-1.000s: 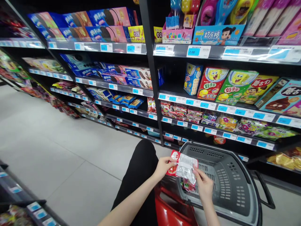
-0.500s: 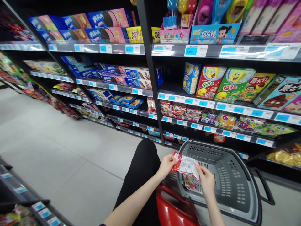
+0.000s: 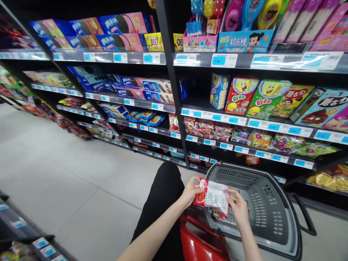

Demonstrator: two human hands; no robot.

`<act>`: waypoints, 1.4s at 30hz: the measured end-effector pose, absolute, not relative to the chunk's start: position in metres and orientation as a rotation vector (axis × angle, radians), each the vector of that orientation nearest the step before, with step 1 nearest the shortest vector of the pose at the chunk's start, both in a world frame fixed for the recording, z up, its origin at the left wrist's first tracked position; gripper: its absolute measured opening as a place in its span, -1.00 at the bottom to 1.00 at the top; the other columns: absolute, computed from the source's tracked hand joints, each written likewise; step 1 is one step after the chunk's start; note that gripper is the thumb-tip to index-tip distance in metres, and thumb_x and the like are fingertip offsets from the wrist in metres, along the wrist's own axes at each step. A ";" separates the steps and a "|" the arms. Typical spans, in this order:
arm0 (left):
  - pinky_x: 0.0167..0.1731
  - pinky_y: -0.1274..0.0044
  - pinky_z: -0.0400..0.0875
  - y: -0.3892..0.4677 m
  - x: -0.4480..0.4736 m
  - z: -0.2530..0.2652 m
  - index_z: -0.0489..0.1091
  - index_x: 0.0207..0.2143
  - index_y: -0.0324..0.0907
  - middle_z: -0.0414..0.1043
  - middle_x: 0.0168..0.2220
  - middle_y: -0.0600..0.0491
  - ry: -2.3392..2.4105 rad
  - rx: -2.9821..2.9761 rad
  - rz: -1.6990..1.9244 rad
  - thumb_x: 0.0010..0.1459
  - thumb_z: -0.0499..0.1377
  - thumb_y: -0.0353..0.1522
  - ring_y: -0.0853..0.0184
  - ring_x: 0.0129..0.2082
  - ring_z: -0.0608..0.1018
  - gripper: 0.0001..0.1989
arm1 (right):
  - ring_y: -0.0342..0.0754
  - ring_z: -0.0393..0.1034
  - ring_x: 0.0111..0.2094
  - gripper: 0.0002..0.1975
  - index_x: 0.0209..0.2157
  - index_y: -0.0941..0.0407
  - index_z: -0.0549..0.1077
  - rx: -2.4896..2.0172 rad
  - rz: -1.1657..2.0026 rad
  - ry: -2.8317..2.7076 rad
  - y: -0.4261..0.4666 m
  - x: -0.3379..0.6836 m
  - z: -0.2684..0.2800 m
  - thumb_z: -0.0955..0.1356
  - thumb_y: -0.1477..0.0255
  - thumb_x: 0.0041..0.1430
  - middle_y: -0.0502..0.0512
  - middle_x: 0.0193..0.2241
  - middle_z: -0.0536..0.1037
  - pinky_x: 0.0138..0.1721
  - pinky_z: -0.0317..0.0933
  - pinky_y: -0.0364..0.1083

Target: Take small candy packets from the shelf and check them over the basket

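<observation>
Between my two hands is a small red and silver snack packet (image 3: 213, 195), its shiny printed side turned up. My left hand (image 3: 191, 192) pinches its red left end, thumb on top. At the other end, the thumb and fingers of my right hand (image 3: 238, 206) grip the right edge. The packet is over the near left part of a grey plastic shopping basket (image 3: 261, 203). Partly hidden beneath it, another colourful packet (image 3: 218, 214) lies in the basket.
Black shelves with boxed biscuits (image 3: 122, 23), SpongeBob boxes (image 3: 241, 95) and gummy bags (image 3: 261, 139) rise ahead. The basket's black handle (image 3: 306, 217) sticks out right. A red plastic part (image 3: 201, 239) is beside my knee (image 3: 168, 177). Grey floor (image 3: 81, 163) stretches left; another shelf edge (image 3: 21, 221) is lower left.
The packet has been tilted and spread flatter, so more of its printed face shows. Both hands keep hold of its ends. The view has shifted slightly.
</observation>
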State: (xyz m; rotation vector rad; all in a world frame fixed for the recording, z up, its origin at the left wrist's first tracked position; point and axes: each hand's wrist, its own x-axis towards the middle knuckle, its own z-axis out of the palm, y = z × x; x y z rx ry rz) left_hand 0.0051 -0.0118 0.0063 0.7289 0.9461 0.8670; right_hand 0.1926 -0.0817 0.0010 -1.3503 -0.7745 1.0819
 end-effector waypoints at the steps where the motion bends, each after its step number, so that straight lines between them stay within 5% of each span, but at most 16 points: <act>1: -0.50 0.49 0.34 -0.012 0.004 0.008 0.25 -0.47 -0.21 0.42 -0.60 0.09 0.908 0.694 0.862 -0.36 0.33 -0.40 0.33 -0.60 0.47 -0.65 | -0.17 0.17 -0.69 -0.72 -0.39 0.13 0.45 -1.338 1.096 -0.788 -0.082 0.193 0.001 0.41 0.28 -0.19 -0.11 -0.77 0.35 -0.61 0.06 -0.20; 7: -0.42 0.54 0.33 -0.008 -0.002 0.009 0.37 -0.59 -0.33 0.43 -0.59 0.00 0.874 0.628 0.825 -0.34 0.29 -0.50 0.37 -0.55 0.48 -0.84 | -0.08 0.34 -0.53 -0.79 -0.47 0.12 0.52 -1.245 1.265 -0.715 -0.084 0.200 -0.001 0.43 0.29 -0.20 0.05 -0.54 0.54 -0.49 0.19 -0.15; 13: -0.23 0.48 0.32 -0.006 -0.015 0.022 0.44 -0.25 -0.38 0.48 -0.29 -0.18 0.651 0.579 0.690 -0.20 0.16 -0.54 0.26 -0.30 0.51 -0.65 | 0.03 0.44 -0.43 -0.63 -0.30 0.11 0.51 -1.097 1.422 -0.659 -0.091 0.199 0.012 0.45 0.29 -0.23 0.17 -0.41 0.58 -0.40 0.28 -0.06; 16: -0.19 0.46 0.32 -0.007 -0.013 0.024 0.42 -0.23 -0.35 0.47 -0.25 -0.17 0.690 0.652 0.682 -0.19 0.21 -0.52 0.24 -0.25 0.50 -0.65 | 0.05 0.46 -0.43 -0.64 -0.35 0.14 0.51 -1.225 1.315 -0.691 -0.089 0.199 0.008 0.46 0.24 -0.24 0.17 -0.46 0.59 -0.38 0.30 -0.04; 21: -0.54 0.54 0.37 -0.009 -0.004 0.014 0.37 -0.39 -0.35 0.48 -0.42 -0.14 0.934 0.814 0.581 -0.13 0.23 -0.20 0.26 -0.47 0.54 -0.64 | -0.04 0.38 -0.65 -0.66 -0.56 0.15 0.44 -1.419 1.168 -0.756 -0.088 0.201 0.002 0.39 0.13 -0.19 0.08 -0.65 0.53 -0.66 0.18 -0.15; 25: -0.80 0.69 0.07 -0.007 -0.002 0.008 0.25 -0.52 -0.26 0.36 -0.71 0.09 1.038 0.972 0.530 -0.12 0.17 -0.13 0.41 -0.76 0.41 -0.65 | -0.18 0.16 -0.78 -0.61 -0.73 0.10 0.27 -1.608 1.036 -0.907 -0.090 0.201 0.009 0.32 0.10 -0.10 -0.07 -0.83 0.34 -0.70 0.02 -0.19; 29: -0.83 0.68 -0.12 -0.005 0.000 0.010 0.21 -0.61 -0.21 0.11 -0.88 0.24 1.174 1.120 0.541 -0.05 0.10 -0.16 0.53 -0.89 0.18 -0.69 | -0.21 0.03 -0.77 -0.58 -0.78 0.08 0.18 -1.715 0.953 -0.966 -0.089 0.203 0.010 0.32 0.08 -0.17 -0.15 -0.86 0.17 -0.69 -0.10 -0.20; 36: -0.80 0.63 -0.24 -0.002 0.008 0.005 0.26 -0.67 -0.23 0.03 -0.89 0.25 1.244 0.985 0.514 -0.15 0.17 -0.17 0.58 -0.87 0.02 -0.69 | -0.24 -0.02 -0.78 -0.64 -0.73 0.10 0.24 -1.443 1.313 -0.600 -0.088 0.197 0.015 0.38 0.13 -0.26 -0.16 -0.84 0.17 -0.72 -0.16 -0.21; 42: -0.79 0.63 -0.26 -0.001 0.004 0.003 0.26 -0.68 -0.23 -0.05 -0.90 0.28 1.201 0.911 0.497 -0.19 0.19 -0.11 0.60 -0.87 -0.04 -0.64 | -0.23 0.01 -0.77 -0.65 -0.74 0.11 0.25 -1.337 1.321 -0.571 -0.089 0.195 0.020 0.41 0.17 -0.28 -0.17 -0.85 0.13 -0.70 -0.10 -0.21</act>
